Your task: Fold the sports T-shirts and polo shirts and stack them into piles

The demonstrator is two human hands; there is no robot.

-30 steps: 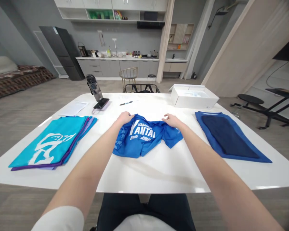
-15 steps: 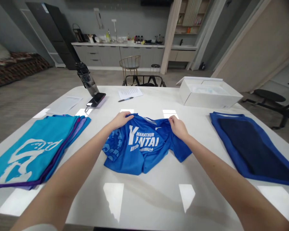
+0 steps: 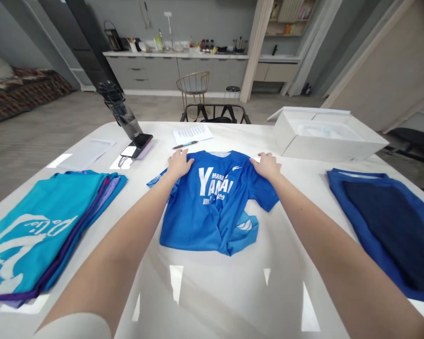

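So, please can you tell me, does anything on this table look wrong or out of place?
Yes: the blue marathon T-shirt does not lie flat. Its lower corner, on the right in view, is folded over and shows a lighter blue, and the sleeve beside the left hand is crumpled.

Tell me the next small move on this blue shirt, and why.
I'd probably have the right hand flatten the folded-over lower corner of the blue marathon T-shirt. That corner is doubled up, showing a lighter underside, while the rest of the body lies fairly flat, with the left hand resting near the collar.
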